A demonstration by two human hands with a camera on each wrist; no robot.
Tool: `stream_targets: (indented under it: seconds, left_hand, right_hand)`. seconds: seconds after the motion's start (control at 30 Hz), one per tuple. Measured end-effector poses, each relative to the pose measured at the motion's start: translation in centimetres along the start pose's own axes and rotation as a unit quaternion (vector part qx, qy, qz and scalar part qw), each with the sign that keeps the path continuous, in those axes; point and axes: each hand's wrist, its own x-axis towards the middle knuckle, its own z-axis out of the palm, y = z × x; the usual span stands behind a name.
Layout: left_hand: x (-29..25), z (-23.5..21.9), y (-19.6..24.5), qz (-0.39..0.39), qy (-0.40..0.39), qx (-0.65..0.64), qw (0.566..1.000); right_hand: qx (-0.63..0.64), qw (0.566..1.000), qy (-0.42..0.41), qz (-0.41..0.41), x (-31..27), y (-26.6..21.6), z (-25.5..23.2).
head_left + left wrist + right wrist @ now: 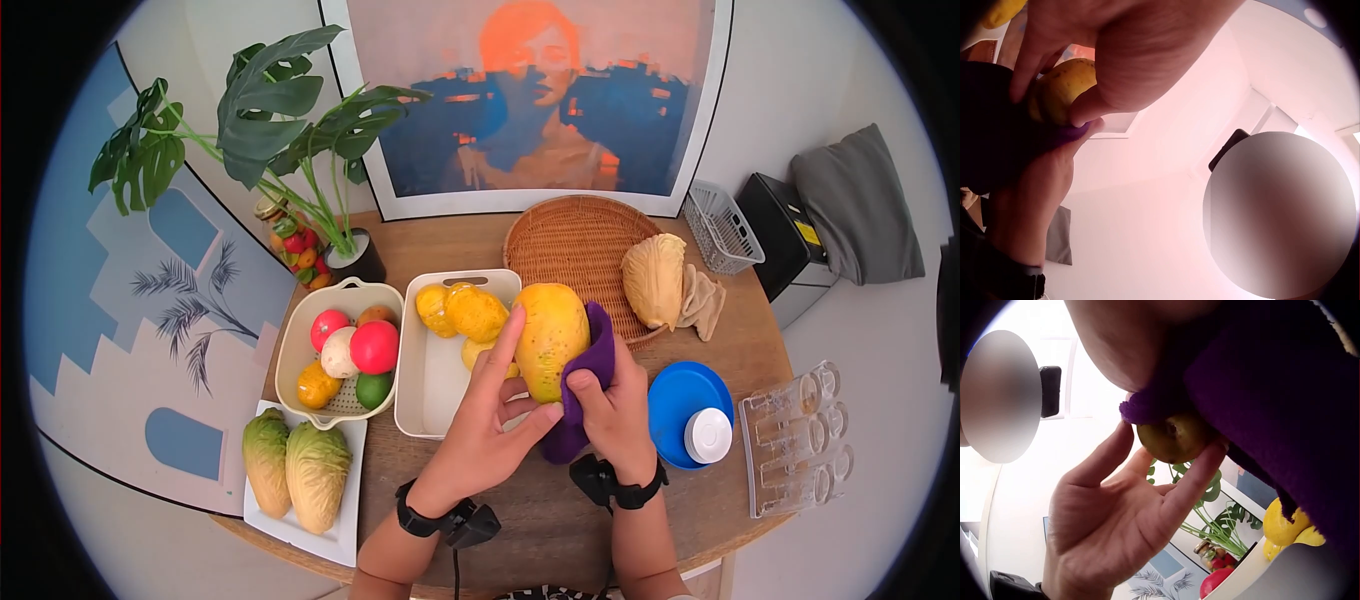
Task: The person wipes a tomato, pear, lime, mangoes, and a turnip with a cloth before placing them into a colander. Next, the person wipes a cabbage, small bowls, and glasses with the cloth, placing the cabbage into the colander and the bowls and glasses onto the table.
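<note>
A large yellow papaya [550,330] with dark specks is held up over the table in the head view. My left hand [485,425] holds its left side and lower end between fingers and thumb. On the other side, my right hand [615,415] grips a purple cloth [570,435] and presses it against the skin, thumb on the front. In the right wrist view the papaya's greenish end [1172,440] shows below the cloth [1260,406], with left fingers around it. The left wrist view shows part of the papaya [1063,90] between the hands; the cloth looks nearly black there.
A white bin [420,415] with yellow fruits stands behind my left hand, beside a basket [290,365] of mixed produce. Cabbages lie on a white plate [345,540]. A wicker tray [560,240], a blue plate [670,385] with a white lid, and clear glasses [800,440] stand rightward.
</note>
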Motion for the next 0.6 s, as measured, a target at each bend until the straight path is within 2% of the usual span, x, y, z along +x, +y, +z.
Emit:
stream_targets:
  seconds: [0.23, 0.27, 0.3, 0.37, 0.4, 0.43, 0.5, 0.6]
  left_hand:
    - [-0.1, 0.1, -0.5, 0.006, 0.029, 0.006, 1.0]
    - [-0.2, 0.2, -0.8, 0.04, 0.02, 0.134, 0.99]
    - [-0.3, 0.2, -0.9, 0.072, 0.01, 0.26, 0.963]
    - [-0.6, 0.9, -0.1, 0.065, -0.01, 0.308, 0.949]
    - [-0.7, 1.2, 0.3, 0.058, -0.029, 0.355, 0.933]
    - [-0.7, 1.1, 0.3, 0.058, -0.029, 0.354, 0.933]
    - [-0.7, 0.7, 0.6, 0.067, -0.06, 0.357, 0.93]
    - [-0.8, 0.0, 1.7, 0.048, -0.085, 0.336, 0.937]
  right_hand:
    - [-0.026, 1.0, 0.002, -0.006, 0.1, 0.1, 0.4]
    - [-0.026, 1.0, 0.002, -0.006, 0.2, 0.1, 0.4]
    - [-0.042, 0.999, 0.016, -0.029, 0.3, 0.2, 0.2]
    - [-0.059, 0.997, 0.028, -0.051, 0.5, 0.2, -0.4]
    - [-0.031, 0.999, 0.022, -0.022, 0.6, 0.1, -0.9]
    - [-0.002, 1.0, 0.016, 0.007, 0.6, 0.0, -1.2]
    - [0.016, 1.0, 0.023, 0.014, 0.5, 0.0, -1.4]
    - [0.13, 0.989, 0.029, 0.06, 0.5, -0.4, -1.4]
